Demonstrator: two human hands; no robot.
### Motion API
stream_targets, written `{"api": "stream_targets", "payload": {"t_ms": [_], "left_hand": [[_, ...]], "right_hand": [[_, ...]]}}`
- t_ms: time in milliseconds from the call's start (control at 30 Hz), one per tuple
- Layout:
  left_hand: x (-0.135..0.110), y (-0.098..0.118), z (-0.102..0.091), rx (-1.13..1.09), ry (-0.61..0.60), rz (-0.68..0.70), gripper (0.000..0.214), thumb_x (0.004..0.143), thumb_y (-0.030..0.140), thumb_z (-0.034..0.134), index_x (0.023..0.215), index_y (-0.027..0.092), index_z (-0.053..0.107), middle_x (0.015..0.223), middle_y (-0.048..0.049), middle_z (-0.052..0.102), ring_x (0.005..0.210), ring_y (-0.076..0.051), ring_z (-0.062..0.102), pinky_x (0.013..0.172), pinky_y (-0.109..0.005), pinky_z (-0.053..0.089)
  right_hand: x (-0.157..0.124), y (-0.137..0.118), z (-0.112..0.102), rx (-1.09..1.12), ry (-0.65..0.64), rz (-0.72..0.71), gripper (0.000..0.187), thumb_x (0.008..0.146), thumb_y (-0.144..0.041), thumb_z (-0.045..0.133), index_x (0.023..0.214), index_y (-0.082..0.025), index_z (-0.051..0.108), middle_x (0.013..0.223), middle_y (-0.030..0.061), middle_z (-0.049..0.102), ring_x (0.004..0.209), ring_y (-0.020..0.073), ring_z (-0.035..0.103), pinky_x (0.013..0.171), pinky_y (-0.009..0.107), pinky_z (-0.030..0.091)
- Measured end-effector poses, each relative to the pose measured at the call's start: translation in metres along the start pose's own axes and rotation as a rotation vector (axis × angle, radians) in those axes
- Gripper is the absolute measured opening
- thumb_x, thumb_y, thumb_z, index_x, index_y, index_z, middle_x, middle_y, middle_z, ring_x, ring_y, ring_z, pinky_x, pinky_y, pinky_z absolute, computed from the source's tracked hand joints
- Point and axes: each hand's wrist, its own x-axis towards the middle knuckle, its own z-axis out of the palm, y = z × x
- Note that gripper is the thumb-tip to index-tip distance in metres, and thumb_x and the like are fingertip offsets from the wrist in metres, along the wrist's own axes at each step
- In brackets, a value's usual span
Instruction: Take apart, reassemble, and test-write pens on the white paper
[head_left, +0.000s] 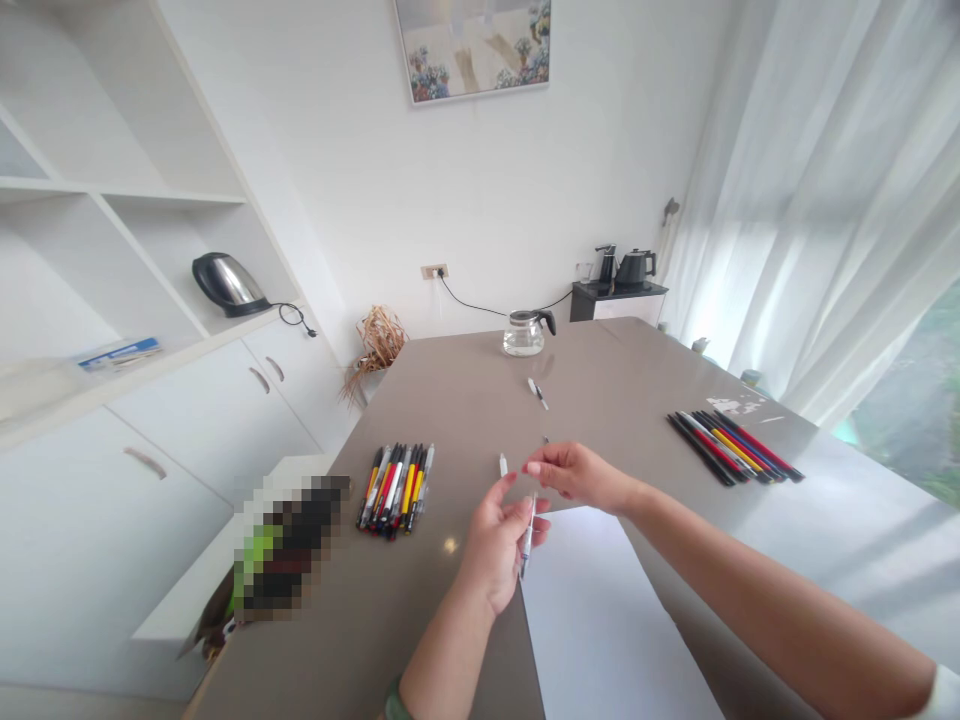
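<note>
My left hand [499, 545] is closed around a slim clear-and-white pen [527, 545], which stands nearly upright between thumb and fingers. Just above it, my right hand [577, 473] has its thumb and fingertips pinched together; whatever they hold is too small to make out. Beneath both hands lies a white sheet of paper [600, 610]. Close beyond the left fingertips rests a white pen part [503, 464], and a small dark piece [546, 439] shows behind the right hand. Farther off is a white and black pen part [538, 393].
A bundle of mixed pens [395, 490] lies on the brown table [450, 400] at left, and a row of pens [733, 447] at right. Near the far edge stands a glass pot [523, 335] with clear liquid. White scraps [739, 403] lie by the curtain side.
</note>
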Motion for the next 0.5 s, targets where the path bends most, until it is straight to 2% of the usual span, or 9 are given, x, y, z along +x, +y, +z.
{"api": "stream_targets", "payload": {"t_ms": [33,100,167,333,400,500], "left_hand": [[-0.001,0.001,0.001,-0.003,-0.007,-0.029,0.057,0.069,0.028,0.062,0.12,0.02,0.037,0.085,-0.0087,0.063,0.064,-0.013,0.06,0.062,-0.025,0.044],[-0.003,0.003,0.003,-0.003,-0.037,-0.087,0.056,0.07,0.031,0.061,0.119,0.02,0.037,0.081,-0.0087,0.064,0.064,-0.014,0.061,0.059,-0.023,0.044],[-0.004,0.005,0.005,-0.016,-0.083,-0.134,0.054,0.073,0.038,0.056,0.119,0.018,0.037,0.08,-0.0103,0.064,0.064,-0.016,0.061,0.055,-0.022,0.043],[-0.003,0.005,0.005,-0.053,-0.141,-0.138,0.05,0.077,0.046,0.045,0.115,0.012,0.039,0.075,-0.0109,0.063,0.06,-0.015,0.06,0.05,-0.022,0.043],[-0.002,0.003,0.005,-0.024,-0.142,-0.128,0.047,0.078,0.045,0.044,0.109,0.011,0.044,0.071,-0.0088,0.062,0.054,-0.013,0.058,0.047,-0.02,0.042],[-0.001,0.0,0.005,0.011,-0.178,-0.144,0.044,0.078,0.046,0.043,0.1,0.009,0.05,0.063,-0.0053,0.058,0.047,-0.01,0.053,0.043,-0.019,0.04]], "right_hand": [[-0.009,-0.001,0.004,0.116,-0.097,-0.056,0.035,0.073,-0.046,0.046,0.082,-0.015,0.061,0.065,0.0002,0.057,0.051,0.0072,0.046,0.047,0.018,0.034],[-0.022,0.004,0.009,0.29,-0.186,-0.092,0.032,0.071,-0.043,0.051,0.076,-0.013,0.06,0.06,-0.0001,0.054,0.05,0.0067,0.043,0.046,0.019,0.032],[-0.028,0.014,0.01,0.446,-0.159,-0.038,0.03,0.071,-0.042,0.053,0.069,-0.013,0.057,0.054,-0.0018,0.048,0.046,0.0057,0.038,0.044,0.019,0.029],[-0.035,0.035,0.004,1.083,0.017,0.077,0.028,0.074,-0.043,0.051,0.069,-0.015,0.049,0.058,-0.0042,0.037,0.045,0.0037,0.025,0.04,0.018,0.02],[-0.038,0.038,0.006,1.157,0.001,0.128,0.029,0.075,-0.044,0.048,0.07,-0.016,0.047,0.058,-0.0043,0.035,0.044,0.0037,0.023,0.039,0.018,0.016],[-0.039,0.038,0.015,1.032,-0.02,0.153,0.031,0.075,-0.046,0.048,0.066,-0.016,0.045,0.055,-0.0053,0.033,0.042,0.0035,0.019,0.038,0.02,0.012]]}}
